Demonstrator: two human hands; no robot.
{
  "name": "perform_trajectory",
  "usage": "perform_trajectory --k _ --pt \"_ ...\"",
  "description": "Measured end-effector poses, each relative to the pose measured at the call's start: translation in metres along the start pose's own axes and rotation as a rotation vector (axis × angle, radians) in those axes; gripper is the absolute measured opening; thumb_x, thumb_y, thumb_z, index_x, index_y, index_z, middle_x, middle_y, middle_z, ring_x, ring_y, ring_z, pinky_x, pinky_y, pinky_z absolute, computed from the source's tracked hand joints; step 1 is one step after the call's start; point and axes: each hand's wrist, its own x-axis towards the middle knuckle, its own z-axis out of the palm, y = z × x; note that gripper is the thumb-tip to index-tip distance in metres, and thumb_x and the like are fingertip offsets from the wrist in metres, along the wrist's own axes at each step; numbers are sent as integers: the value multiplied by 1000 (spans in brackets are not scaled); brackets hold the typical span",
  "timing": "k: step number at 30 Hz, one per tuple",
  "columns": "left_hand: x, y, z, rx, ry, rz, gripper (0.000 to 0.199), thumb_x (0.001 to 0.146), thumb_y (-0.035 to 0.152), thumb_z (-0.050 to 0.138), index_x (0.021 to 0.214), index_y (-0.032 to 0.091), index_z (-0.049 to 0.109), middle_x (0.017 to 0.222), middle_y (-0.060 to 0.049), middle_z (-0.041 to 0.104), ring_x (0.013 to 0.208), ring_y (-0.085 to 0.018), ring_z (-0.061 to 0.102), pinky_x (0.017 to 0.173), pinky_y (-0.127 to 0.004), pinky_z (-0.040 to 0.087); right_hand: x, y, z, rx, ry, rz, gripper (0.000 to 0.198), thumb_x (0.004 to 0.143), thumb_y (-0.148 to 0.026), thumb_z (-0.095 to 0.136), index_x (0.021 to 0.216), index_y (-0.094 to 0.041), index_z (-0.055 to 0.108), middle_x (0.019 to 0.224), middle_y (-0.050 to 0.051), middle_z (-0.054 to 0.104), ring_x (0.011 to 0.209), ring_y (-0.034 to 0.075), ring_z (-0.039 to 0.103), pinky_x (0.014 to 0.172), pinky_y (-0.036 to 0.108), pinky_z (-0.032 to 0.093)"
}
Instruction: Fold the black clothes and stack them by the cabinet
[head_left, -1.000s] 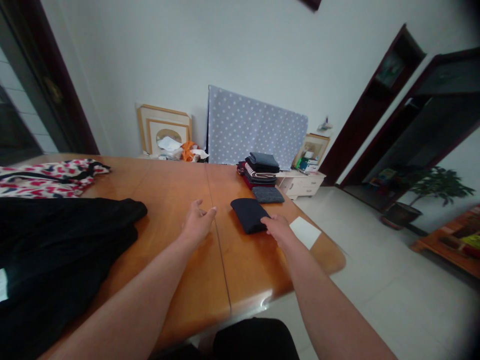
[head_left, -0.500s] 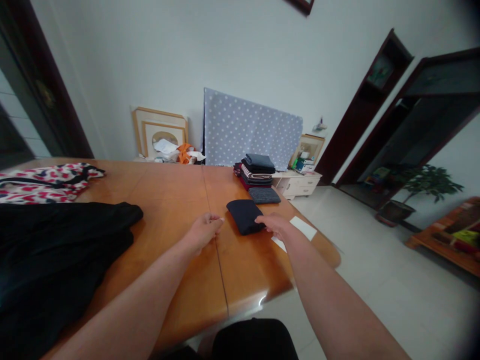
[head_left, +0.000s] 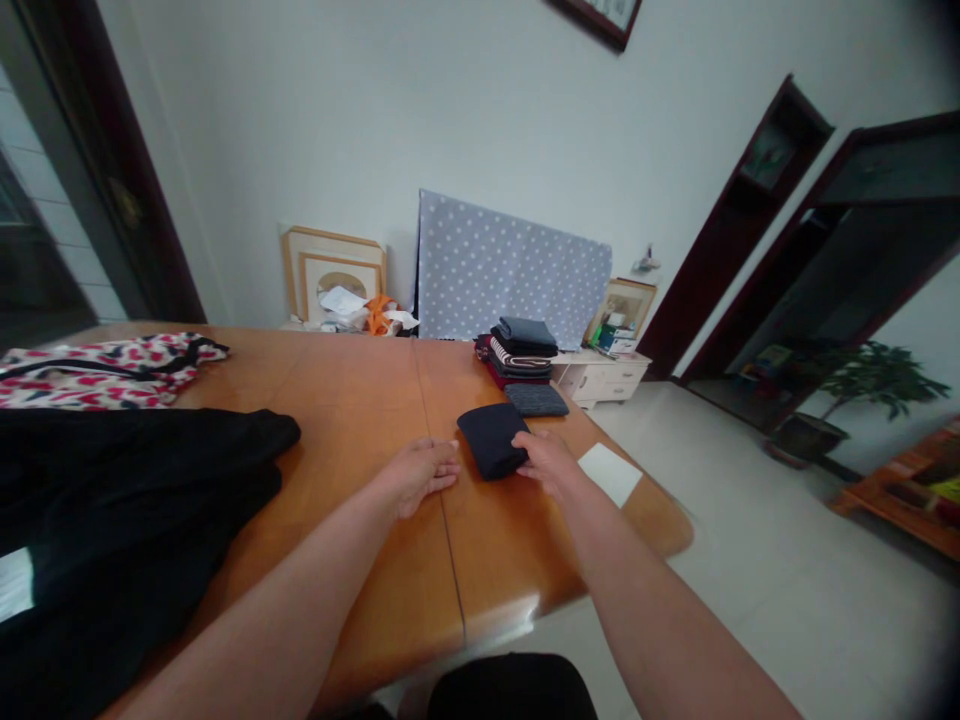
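A small folded dark navy cloth [head_left: 490,448] lies on the wooden table [head_left: 390,400]. My right hand [head_left: 546,458] rests on its near right corner, fingers lying over the fabric. My left hand [head_left: 420,472] lies flat on the table just left of the cloth, fingertips close to its near left edge, holding nothing. Beyond the cloth lies a folded grey piece [head_left: 535,399], and behind that stands a stack of folded clothes [head_left: 521,348].
A large black garment [head_left: 127,500] covers the table's left side, with a red, white and black patterned cloth [head_left: 105,358] behind it. A white card [head_left: 609,472] lies near the right table edge. A dotted board, picture frames and a low cabinet line the wall.
My left hand has come down and moved right, towards the navy cloth. My right hand has shifted slightly left along the cloth's near edge.
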Motion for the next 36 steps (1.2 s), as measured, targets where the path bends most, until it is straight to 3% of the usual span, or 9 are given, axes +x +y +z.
perform_trajectory --k 5,10,13,19,26,32,36 --pt "-1 2 0 -121 -34 -128 45 81 54 69 95 13 59 92 -15 69 87 -22 69 86 -35 55 -9 -13 9 164 -63 3 26 72 -30 61 96 -20 56 86 3 66 75 15 64 65 27 54" --pt "-7 9 2 -252 -266 -212 76 78 79 52 107 10 64 104 -20 70 96 -27 69 87 -38 56 -27 -29 16 385 -227 -2 24 68 -24 65 91 -20 57 82 2 65 72 15 62 60 24 50" --pt "-10 15 2 -418 -314 -125 69 84 73 52 120 16 63 116 -15 70 102 -25 69 88 -35 56 -38 -32 17 392 -367 -53 24 66 -24 68 85 -21 54 79 0 64 69 14 60 58 22 47" --pt "-8 20 -7 -550 -173 -32 52 83 48 69 124 17 62 124 -13 68 108 -25 68 89 -35 57 -45 -31 8 295 -594 -74 33 63 -23 70 92 -21 56 87 -1 66 73 14 60 64 26 48" --pt "-9 22 -20 -434 -259 -2 38 79 25 73 115 15 67 111 -11 74 92 -22 72 79 -31 59 -37 -27 -10 263 -636 -105 35 62 -20 68 95 -20 57 87 -1 64 77 14 57 72 28 47" --pt "-16 20 -16 -216 -411 18 46 77 28 78 120 13 66 119 -15 71 95 -23 70 81 -31 56 -38 -24 -23 120 -617 -155 30 63 -19 67 90 -20 57 81 -2 61 77 15 54 69 27 39" --pt "-19 16 -8 -135 -419 72 55 72 28 83 122 13 65 124 -16 68 98 -24 69 89 -32 53 -41 -21 -27 75 -645 -189 28 64 -17 65 91 -21 58 81 -2 59 79 16 52 70 27 37"
